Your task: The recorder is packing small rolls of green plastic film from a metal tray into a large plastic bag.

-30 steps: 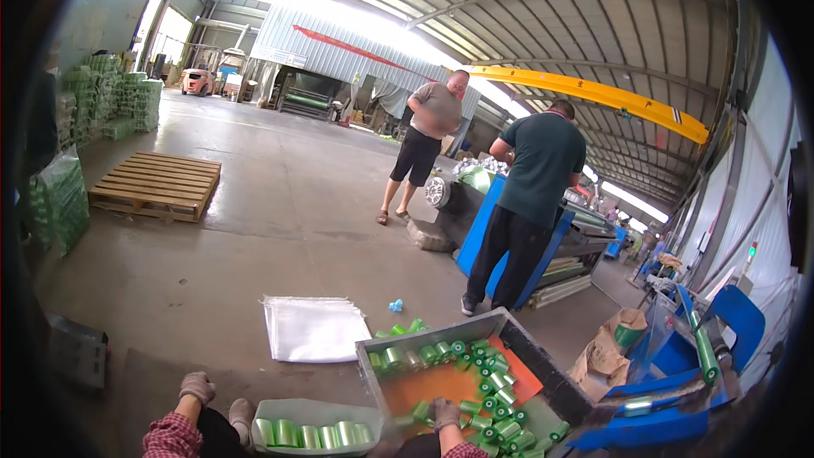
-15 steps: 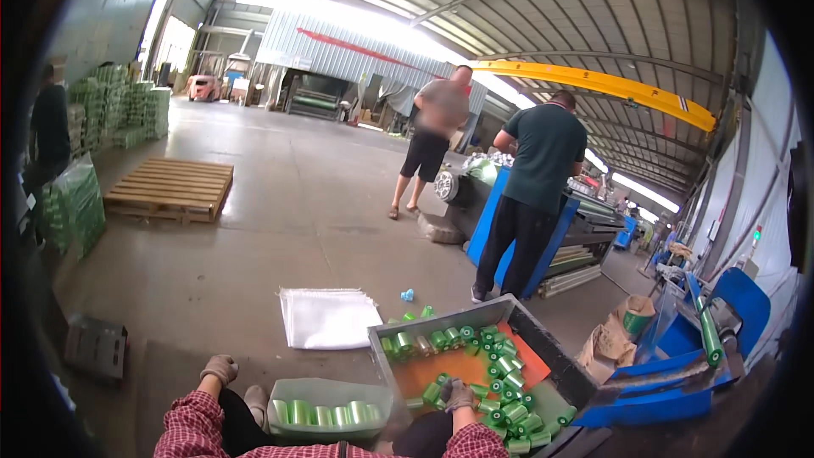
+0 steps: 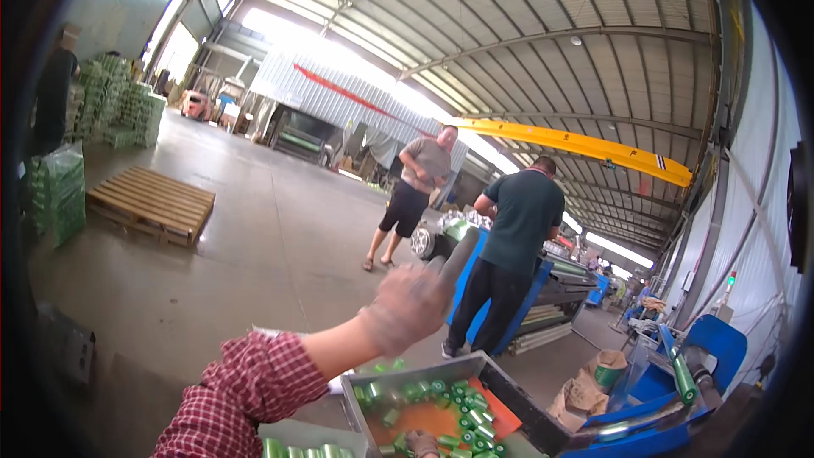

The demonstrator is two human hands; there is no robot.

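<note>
My left hand [image 3: 407, 305], in a thin glove, is raised in front of me and smeared by motion. A dark grey long shape slants up from its far side; I cannot tell whether it is a finger or a held thing. My right hand [image 3: 421, 444], gloved, is low in the grey bin [image 3: 358, 422], among green rolls [image 3: 475, 421] of film; its fingers are mostly hidden. Orange sheets [image 3: 500, 407] show on the bin's floor. Left of the bin, more green rolls [image 3: 309, 452] stand in a pale tub [image 3: 339, 435], cut off by the lower edge.
A person in dark clothes [image 3: 519, 220] stands at a blue machine [image 3: 517, 297] ahead. Another person in shorts [image 3: 415, 182] stands beyond. A wooden pallet [image 3: 153, 202] lies at left. Brown paper sacks [image 3: 581, 397] and a blue frame [image 3: 721, 348] are at right.
My left hand has swung up from beside the tub to the middle of the view. My right hand stays in the bin. The view has tilted up, and the person in shorts has turned slightly.
</note>
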